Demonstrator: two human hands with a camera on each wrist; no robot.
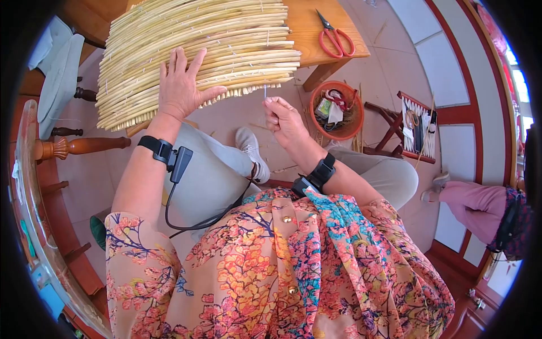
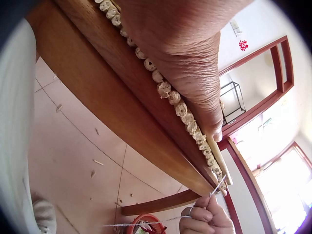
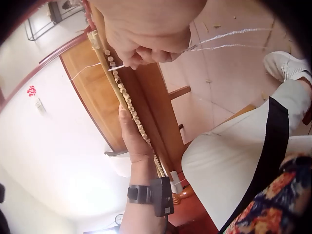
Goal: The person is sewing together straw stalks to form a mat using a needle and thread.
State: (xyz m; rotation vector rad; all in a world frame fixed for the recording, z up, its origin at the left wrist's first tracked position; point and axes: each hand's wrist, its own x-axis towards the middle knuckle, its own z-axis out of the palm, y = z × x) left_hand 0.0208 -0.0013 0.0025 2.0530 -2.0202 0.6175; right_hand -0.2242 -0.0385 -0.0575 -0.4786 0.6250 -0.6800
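Nearest, a flowered shirt spreads below the two forearms, each with a black band at the wrist, and light trousers cover the knees past it. Beyond them, the right hand has its grip together, fingers curled and clamped on a white thread. From there the thread reaches the near edge of a mat of pale stalks, close to its right-hand corner, and in the right wrist view two more strands trail away from the hand. The left hand lies on top of the mat, its grip apart, with fingers spread and thumb out along the near edge. Stitches dot the mat, which lies on a wooden counter, round cut ends lined up along the near side. Red-handled scissors rest on the counter to the right of the mat. On the tiled floor stands an orange bucket holding odds and ends; farther right are a folding stool and someone's pink-trousered legs.
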